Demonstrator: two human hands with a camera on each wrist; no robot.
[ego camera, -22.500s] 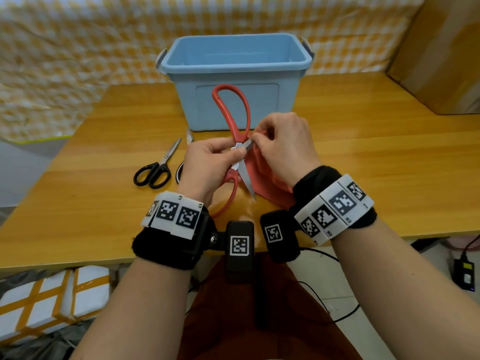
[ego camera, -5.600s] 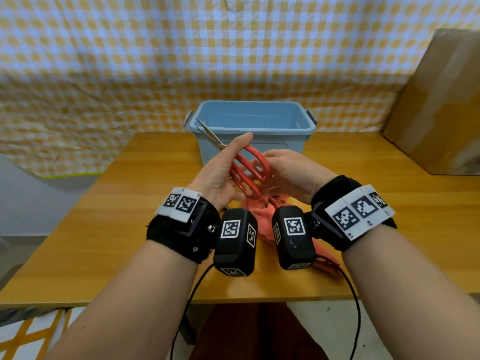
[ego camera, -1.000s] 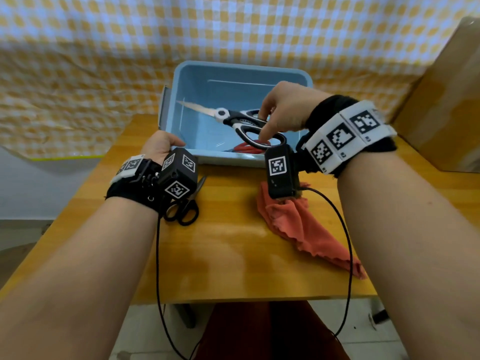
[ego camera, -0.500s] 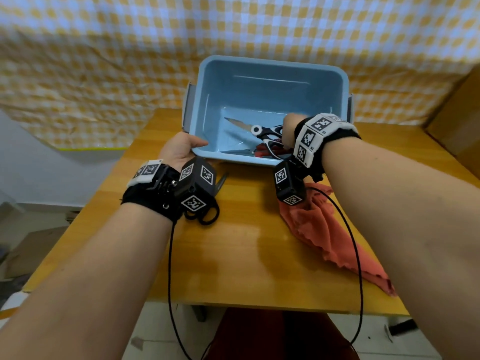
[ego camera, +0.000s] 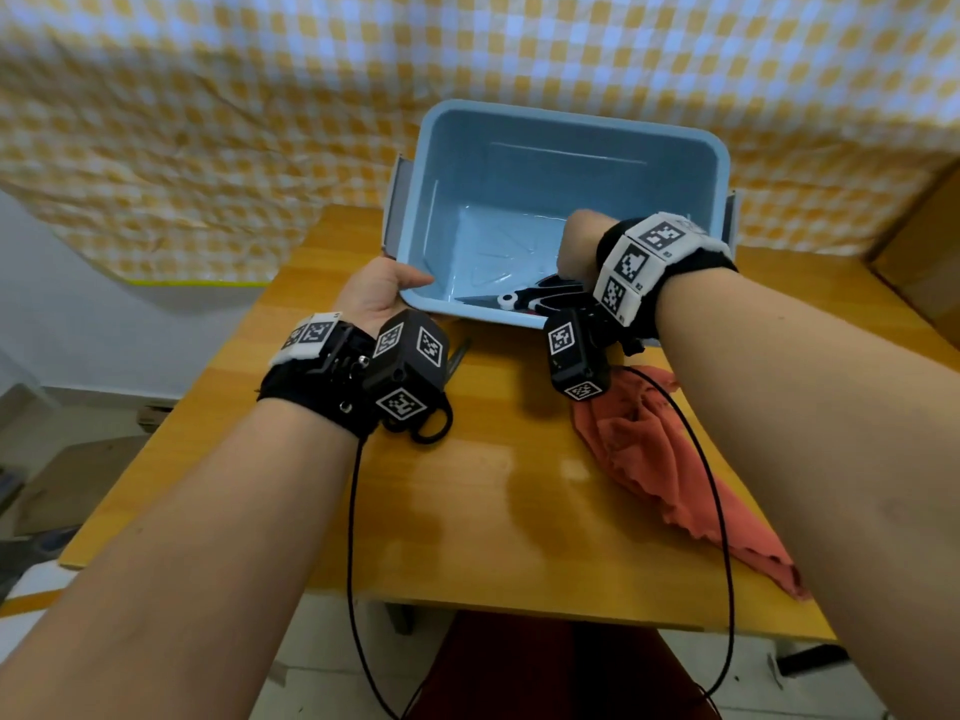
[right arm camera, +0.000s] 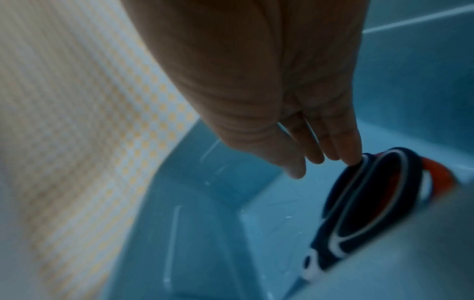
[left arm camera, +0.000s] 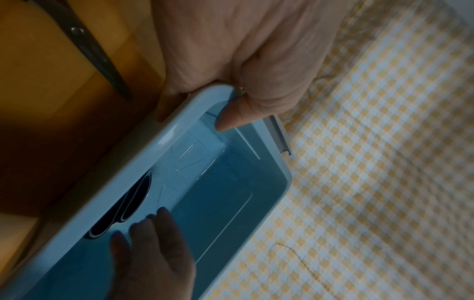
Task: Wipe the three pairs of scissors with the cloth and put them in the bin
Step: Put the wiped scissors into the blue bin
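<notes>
Now the black-handled scissors [ego camera: 530,299] lie on the floor of the blue bin [ego camera: 571,128], set down since half a second ago, when the right hand [ego camera: 577,242] still carried them. Its fingers [right arm camera: 345,150] hang straight, one tip just touching a handle loop, gripping nothing. Under that loop shows the red scissors' handle [right arm camera: 259,172]. The left hand [ego camera: 375,296] grips the bin's near corner. Beside that wrist, the last scissors [left arm camera: 87,46] lie on the table [ego camera: 467,511], the cloth [ego camera: 670,475] nearer the right forearm: probably one pair left.
</notes>
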